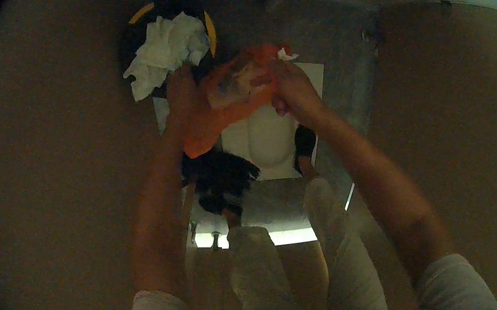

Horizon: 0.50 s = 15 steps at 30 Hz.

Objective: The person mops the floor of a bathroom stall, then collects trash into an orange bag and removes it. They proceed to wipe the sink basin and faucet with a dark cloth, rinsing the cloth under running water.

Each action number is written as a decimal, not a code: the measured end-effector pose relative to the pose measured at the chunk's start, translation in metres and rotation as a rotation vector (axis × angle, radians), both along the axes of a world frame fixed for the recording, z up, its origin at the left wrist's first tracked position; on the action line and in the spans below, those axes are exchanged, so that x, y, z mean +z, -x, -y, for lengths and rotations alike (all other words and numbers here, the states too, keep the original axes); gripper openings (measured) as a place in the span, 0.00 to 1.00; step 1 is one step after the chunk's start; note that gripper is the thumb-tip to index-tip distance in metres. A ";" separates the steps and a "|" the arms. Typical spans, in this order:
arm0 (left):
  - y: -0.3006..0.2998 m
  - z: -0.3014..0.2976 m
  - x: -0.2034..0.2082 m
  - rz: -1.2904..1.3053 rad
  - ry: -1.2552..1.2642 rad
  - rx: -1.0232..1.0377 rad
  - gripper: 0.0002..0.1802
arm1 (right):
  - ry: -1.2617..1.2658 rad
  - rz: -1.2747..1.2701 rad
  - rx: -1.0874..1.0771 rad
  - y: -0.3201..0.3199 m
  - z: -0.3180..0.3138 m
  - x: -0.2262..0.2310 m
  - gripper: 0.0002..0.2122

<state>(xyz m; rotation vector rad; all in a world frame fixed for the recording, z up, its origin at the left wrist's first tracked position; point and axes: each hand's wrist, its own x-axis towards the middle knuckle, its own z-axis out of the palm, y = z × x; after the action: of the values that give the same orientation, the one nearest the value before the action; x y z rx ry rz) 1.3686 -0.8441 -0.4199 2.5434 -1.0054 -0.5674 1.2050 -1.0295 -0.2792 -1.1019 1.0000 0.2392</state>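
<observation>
An orange plastic bag [240,107] hangs between my two hands, its thin film bunched and its lower end drooping to the left. My right hand [291,90] is closed on the bag's upper right edge, beside a small white scrap [286,55]. My left hand [182,88] is curled at the near edge of a heap of crumpled white paper [171,50], with the bag's left side close against the wrist. What its fingers grip is hidden. The paper fills a round dark bin [130,37] with yellow parts on its rim.
Below the bag lies a pale panel with an oval hollow [271,136]. My feet, in dark footwear [304,146], stand around it on a shiny grey surface [280,203]. Brown walls [455,137] rise at both sides. The light is dim.
</observation>
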 end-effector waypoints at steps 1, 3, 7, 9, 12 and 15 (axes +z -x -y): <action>-0.001 0.005 -0.013 0.097 -0.113 -0.045 0.20 | -0.018 0.018 -0.023 -0.003 -0.001 -0.001 0.24; -0.007 -0.003 -0.033 0.134 -0.242 -0.116 0.21 | -0.021 0.046 -0.070 -0.005 0.000 -0.003 0.23; -0.030 -0.034 -0.038 0.086 -0.259 -0.210 0.23 | 0.145 0.037 0.043 0.005 0.005 -0.001 0.23; -0.039 -0.058 -0.025 0.074 -0.260 -0.253 0.24 | 0.084 -0.002 -0.002 -0.004 0.004 -0.006 0.23; -0.044 -0.097 0.021 0.060 -0.233 -0.320 0.26 | 0.055 0.002 -0.029 -0.005 0.008 -0.004 0.24; -0.029 -0.121 0.124 0.039 -0.120 -0.423 0.28 | 0.054 -0.019 -0.105 -0.002 0.011 -0.015 0.23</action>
<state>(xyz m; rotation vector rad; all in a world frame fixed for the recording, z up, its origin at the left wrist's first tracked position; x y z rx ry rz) 1.3974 -0.7235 -0.2962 2.4559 -1.5840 -0.7098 1.2071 -1.0406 -0.2944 -1.0939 1.0828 0.1387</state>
